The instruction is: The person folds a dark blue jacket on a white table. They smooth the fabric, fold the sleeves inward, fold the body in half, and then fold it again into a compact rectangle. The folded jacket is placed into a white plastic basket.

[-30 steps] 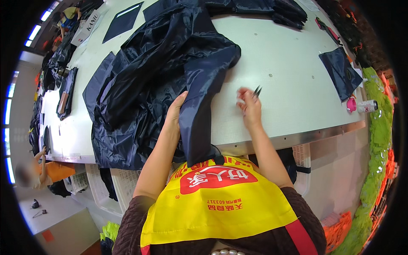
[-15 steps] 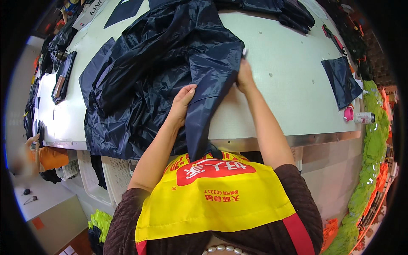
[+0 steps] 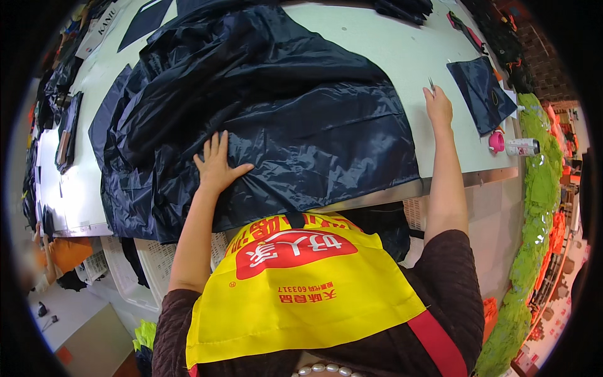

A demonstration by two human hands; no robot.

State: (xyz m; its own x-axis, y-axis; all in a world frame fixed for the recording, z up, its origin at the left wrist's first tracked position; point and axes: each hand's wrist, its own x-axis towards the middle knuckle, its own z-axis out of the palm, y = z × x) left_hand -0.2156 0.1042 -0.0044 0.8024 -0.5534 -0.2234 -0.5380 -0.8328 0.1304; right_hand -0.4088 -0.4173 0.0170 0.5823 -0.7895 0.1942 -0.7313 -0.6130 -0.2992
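Dark shiny fabric (image 3: 339, 132) is lying partly smoothed across the tabletop (image 3: 408, 69).
Its right part is spreading fairly flat, while its left is bunching in deep folds, seemingly not yet straightened; no finished fold is showing. The left hand (image 3: 217, 169) is resting on it, fingers splayed, gripping nothing; the right hand (image 3: 440, 107) is hovering apart from it, fingers closing around a slim pointed tool (image 3: 431, 83).
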